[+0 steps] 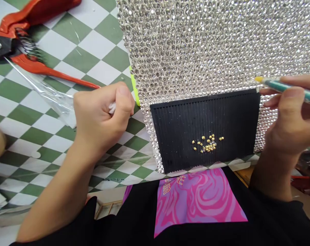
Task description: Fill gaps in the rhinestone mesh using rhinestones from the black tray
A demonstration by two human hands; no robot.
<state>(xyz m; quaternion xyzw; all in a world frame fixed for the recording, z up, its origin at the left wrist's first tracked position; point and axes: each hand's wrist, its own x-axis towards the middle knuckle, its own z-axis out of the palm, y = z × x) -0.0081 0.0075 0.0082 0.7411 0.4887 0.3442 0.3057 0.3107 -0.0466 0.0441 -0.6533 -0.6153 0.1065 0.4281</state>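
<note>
Two bare hands, both occupied. Right hand [293,118]: fingers narrow, pinching a pen-like tool [278,85] with the thumb alongside, yellow tip [258,79] pointing left over the studded panel [196,44]. Pencil-type grip, probably for fine control of the tip. Tip touching the panel or just above: cannot tell. Left hand [103,112]: curled into a fist, thumb folded over, small white item [112,107] peeking out; mostly hidden, identity unclear. Tight curl likely just keeps it from dropping.

Between the hands: black ridged tray [180,133], lying over the panel's near edge, close to the wearer. Loose gold-backed stones [210,147] clustered in its near half, a few strays around; ridges presumably stop them rolling, and the spot looks chosen for short reach. Panel runs beyond the tray, densely covered in clear shiny stones. Yellow-green item [134,85] shows at the panel's left edge, mostly covered.

Further out, left: red-handled cutters [26,58], handles spread, spring visible, apparently set aside off the panel; clear plastic bag [49,95] beside them, one end near the left fist. Everything sits on a green-and-white checked cloth [98,41].
</note>
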